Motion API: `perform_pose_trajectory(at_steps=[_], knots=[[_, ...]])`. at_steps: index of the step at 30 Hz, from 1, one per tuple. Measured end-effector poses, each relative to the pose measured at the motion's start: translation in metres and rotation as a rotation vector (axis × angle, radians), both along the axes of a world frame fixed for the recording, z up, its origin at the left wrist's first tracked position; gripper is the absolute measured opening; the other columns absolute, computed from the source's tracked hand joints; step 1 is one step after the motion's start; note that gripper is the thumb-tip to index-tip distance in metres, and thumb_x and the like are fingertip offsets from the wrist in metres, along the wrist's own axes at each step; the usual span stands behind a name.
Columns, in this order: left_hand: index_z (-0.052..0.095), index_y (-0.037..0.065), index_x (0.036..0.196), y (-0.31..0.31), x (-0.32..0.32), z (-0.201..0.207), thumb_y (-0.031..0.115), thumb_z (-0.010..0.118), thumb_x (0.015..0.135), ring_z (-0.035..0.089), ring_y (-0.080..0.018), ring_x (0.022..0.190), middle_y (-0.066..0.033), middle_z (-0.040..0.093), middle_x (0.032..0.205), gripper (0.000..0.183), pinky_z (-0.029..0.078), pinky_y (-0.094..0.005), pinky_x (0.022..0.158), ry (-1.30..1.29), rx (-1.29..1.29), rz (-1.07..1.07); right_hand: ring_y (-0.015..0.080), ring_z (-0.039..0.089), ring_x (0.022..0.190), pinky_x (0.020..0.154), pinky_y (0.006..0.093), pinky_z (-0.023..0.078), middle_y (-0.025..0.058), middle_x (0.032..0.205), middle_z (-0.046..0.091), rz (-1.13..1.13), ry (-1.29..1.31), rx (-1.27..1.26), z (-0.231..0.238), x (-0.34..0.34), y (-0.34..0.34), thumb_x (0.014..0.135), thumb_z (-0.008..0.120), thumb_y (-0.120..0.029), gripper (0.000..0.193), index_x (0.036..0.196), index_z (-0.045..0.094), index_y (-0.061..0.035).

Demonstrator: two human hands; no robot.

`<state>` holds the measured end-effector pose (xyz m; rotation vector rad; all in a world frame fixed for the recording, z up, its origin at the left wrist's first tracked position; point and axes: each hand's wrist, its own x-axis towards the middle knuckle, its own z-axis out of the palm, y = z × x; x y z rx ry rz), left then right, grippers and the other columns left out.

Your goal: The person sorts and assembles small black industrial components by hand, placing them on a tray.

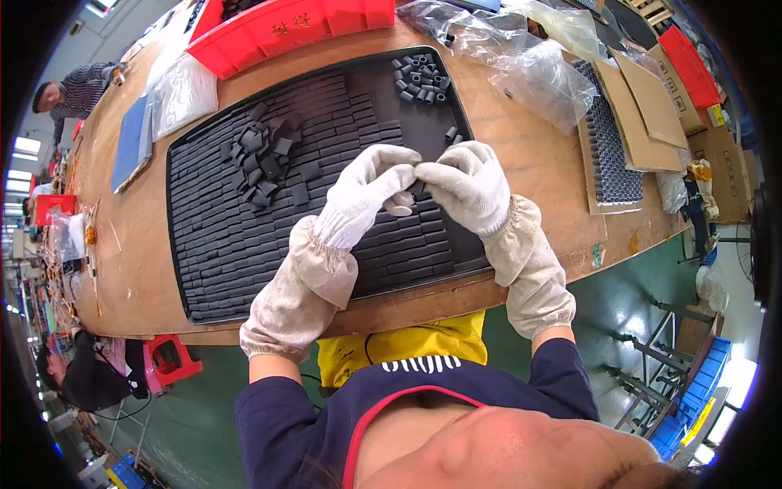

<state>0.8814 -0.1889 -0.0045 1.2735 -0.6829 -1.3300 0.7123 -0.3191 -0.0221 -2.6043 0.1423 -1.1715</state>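
Both hands wear white knit gloves and meet over the right part of a black tray (466,246). My left hand (376,189) is closed in a pinch, its fingertips against those of my right hand (468,186), which is also pinched. A dark bit shows between the fingers, too hidden to name. Under them lie tight rows of black rectangular pieces (236,253) filling most of the tray. A loose pile of flat black pieces (265,159) rests on the rows. Short black tubes (422,79) cluster in the tray's far right corner, and two more tubes (453,134) lie near my right hand.
A red bin (293,37) stands behind the tray. Clear plastic bags (538,77) and cardboard (643,106) with a dark textured sheet (607,138) lie to the right. At left are a blue sheet (132,143) and plastic bag (186,94). Other people are at far left.
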Motion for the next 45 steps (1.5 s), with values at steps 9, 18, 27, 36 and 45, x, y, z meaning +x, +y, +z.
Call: perform_pose_trajectory(at_steps=[9,18,27,36,45], knots=[[0.060,0.003,0.128,0.003,-0.002,0.004,0.023,0.067,0.097,0.061,-0.0090,0.090,-0.0040,0.065,0.106,0.037,0.056,-0.0253,0.079,0.039,-0.005,-0.158,0.0263,0.063,0.076,0.068,0.0395,0.049,0.0040,0.084,0.064,0.078,-0.045,0.084,0.003,-0.002,-0.006,0.063,0.079,0.001,0.043,0.103,0.069,-0.0127],[0.065,0.007,0.119,0.003,0.004,0.004,0.020,0.070,0.095,0.060,-0.0059,0.086,-0.0005,0.067,0.098,0.028,0.053,-0.0231,0.076,-0.158,0.095,-0.086,0.0117,0.065,0.076,0.069,0.0258,0.052,0.0052,0.091,0.066,0.120,-0.008,0.876,-0.005,-0.014,0.010,0.088,0.078,-0.020,0.029,0.104,0.061,-0.0018],[0.063,0.002,0.120,0.003,0.002,-0.004,0.015,0.066,0.096,0.063,-0.0084,0.090,-0.0029,0.067,0.102,0.027,0.055,-0.0234,0.077,-0.143,-0.020,-0.107,0.0173,0.065,0.095,0.080,0.0295,0.055,0.0113,0.108,0.064,0.210,-0.054,0.697,-0.008,-0.001,0.015,0.092,0.066,-0.001,0.023,0.115,0.062,-0.0013],[0.062,0.003,0.121,0.003,-0.002,0.002,0.021,0.067,0.096,0.063,-0.0101,0.077,-0.0058,0.068,0.095,0.031,0.056,-0.0250,0.069,0.000,0.094,-0.099,0.0230,0.064,0.108,0.094,0.0337,0.051,0.0138,0.119,0.064,0.156,-0.044,0.324,0.001,-0.004,0.008,0.088,0.060,0.010,0.025,0.111,0.062,0.0004],[0.062,0.004,0.121,0.004,0.000,-0.004,0.025,0.066,0.097,0.062,-0.0097,0.078,-0.0047,0.067,0.092,0.031,0.055,-0.0244,0.069,0.034,0.044,-0.063,0.0277,0.062,0.115,0.095,0.0354,0.051,0.0180,0.129,0.062,0.127,-0.003,0.470,-0.002,-0.003,0.010,0.082,0.070,0.005,0.026,0.106,0.063,-0.0027]])
